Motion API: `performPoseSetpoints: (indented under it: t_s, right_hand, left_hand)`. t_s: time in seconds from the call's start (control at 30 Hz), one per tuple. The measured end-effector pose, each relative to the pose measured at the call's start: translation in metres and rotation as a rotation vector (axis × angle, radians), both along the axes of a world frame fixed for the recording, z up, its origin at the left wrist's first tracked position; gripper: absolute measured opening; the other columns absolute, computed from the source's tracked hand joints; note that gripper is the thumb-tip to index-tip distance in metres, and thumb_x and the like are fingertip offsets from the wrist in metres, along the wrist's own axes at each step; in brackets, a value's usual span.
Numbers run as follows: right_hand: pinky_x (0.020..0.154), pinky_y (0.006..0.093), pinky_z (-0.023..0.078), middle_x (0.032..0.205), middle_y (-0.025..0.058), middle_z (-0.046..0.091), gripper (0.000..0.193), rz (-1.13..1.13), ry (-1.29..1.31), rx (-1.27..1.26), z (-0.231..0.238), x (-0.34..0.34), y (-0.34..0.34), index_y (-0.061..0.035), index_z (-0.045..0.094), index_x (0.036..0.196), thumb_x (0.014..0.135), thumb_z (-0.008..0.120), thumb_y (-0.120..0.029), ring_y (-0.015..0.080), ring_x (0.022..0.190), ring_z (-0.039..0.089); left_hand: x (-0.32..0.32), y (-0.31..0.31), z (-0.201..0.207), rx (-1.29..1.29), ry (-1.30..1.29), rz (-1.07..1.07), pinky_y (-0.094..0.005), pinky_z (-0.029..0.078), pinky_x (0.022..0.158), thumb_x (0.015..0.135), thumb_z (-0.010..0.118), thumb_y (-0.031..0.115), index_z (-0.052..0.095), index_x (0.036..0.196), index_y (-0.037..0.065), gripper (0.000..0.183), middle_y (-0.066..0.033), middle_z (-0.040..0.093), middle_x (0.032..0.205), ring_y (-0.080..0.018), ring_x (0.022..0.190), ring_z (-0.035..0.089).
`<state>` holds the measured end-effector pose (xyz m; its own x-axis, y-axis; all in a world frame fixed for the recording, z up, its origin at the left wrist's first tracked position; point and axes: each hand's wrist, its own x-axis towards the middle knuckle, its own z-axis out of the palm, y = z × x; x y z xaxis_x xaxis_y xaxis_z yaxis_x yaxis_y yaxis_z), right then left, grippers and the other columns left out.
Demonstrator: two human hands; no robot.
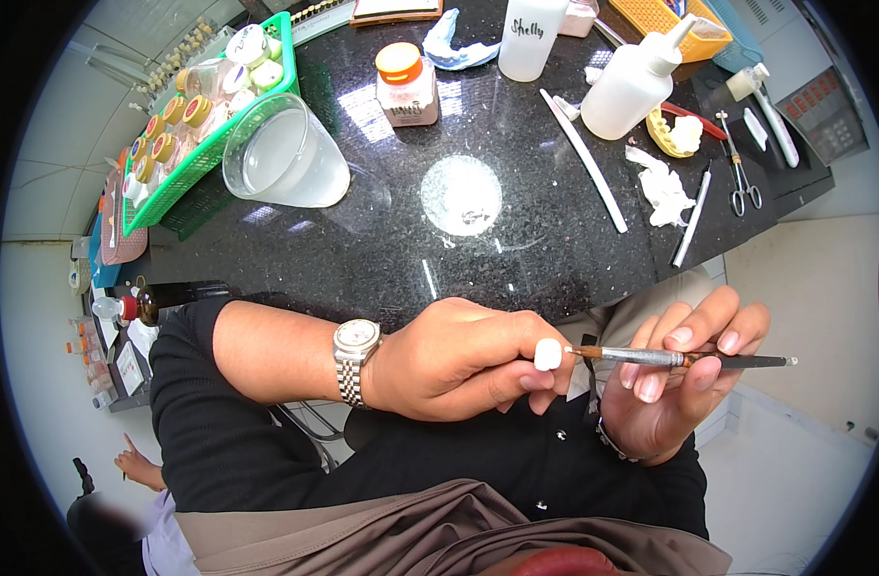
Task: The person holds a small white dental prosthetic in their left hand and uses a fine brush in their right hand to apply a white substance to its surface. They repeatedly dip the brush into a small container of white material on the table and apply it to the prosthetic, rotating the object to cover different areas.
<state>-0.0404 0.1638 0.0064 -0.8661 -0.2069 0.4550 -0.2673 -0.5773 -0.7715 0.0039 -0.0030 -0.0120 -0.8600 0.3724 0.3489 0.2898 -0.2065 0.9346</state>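
My left hand, with a metal wristwatch on its wrist, pinches a small white tooth-shaped piece between thumb and forefinger. Its exact kind is hard to tell. In my right hand lies a slim brush, gripped between thumb and fingers. The brown bristles point left, their tip at the right side of the white piece or just short of it. Both hands are above my lap, at the near edge of the dark speckled bench.
A clear cup of liquid stands beside a green basket of small jars. Farther back are an orange-capped jar and a white squeeze bottle. Scissors, crumpled tissue and a white stick lie rightward. Another person is lower left.
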Motion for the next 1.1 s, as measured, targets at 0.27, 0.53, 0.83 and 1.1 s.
performPoseSetpoints:
  t_s: [0.27,0.53,0.83,1.1]
  right_hand:
    - [0.045,0.0196,0.043,0.081,0.0085,0.041,0.022,0.018,0.028,0.006,0.000,-0.002,0.003,-0.0056,0.030,0.090,0.088,0.051,-0.013,0.0087,0.052,0.043]
    - [0.046,0.0201,0.042,0.080,0.0093,0.041,0.021,-0.030,0.173,-0.038,0.000,-0.001,0.005,-0.0056,0.030,0.089,0.088,0.051,-0.011,0.0106,0.050,0.043]
    - [0.046,0.0325,0.055,0.088,0.0184,0.044,0.032,-0.066,0.277,-0.148,0.000,-0.002,0.007,0.0002,0.027,0.103,0.083,0.052,0.000,0.0249,0.052,0.054]
    - [0.047,0.0337,0.055,0.088,0.0192,0.044,0.033,-0.035,0.452,0.002,0.002,-0.006,0.013,0.0010,0.027,0.101,0.082,0.054,0.001,0.0263,0.050,0.055]
  left_hand:
    - [0.000,0.000,0.001,-0.010,-0.009,-0.004,-0.0254,0.049,0.049,0.090,0.043,0.008,0.051,0.090,-0.002,0.013,-0.0123,0.062,0.074,-0.0164,0.057,0.060]
    - [-0.001,-0.003,0.004,-0.092,0.011,-0.009,-0.0246,0.048,0.048,0.089,0.044,0.006,0.051,0.093,0.000,0.011,-0.0104,0.062,0.074,-0.0157,0.057,0.061]
    - [-0.002,0.001,0.001,-0.110,0.007,0.031,-0.0241,0.049,0.050,0.088,0.047,0.007,0.055,0.093,0.002,0.011,-0.0090,0.063,0.075,-0.0146,0.057,0.062]
    - [-0.002,0.002,0.001,-0.137,0.065,0.069,-0.0236,0.049,0.050,0.090,0.045,0.009,0.056,0.093,0.002,0.014,-0.0078,0.063,0.074,-0.0133,0.058,0.062]
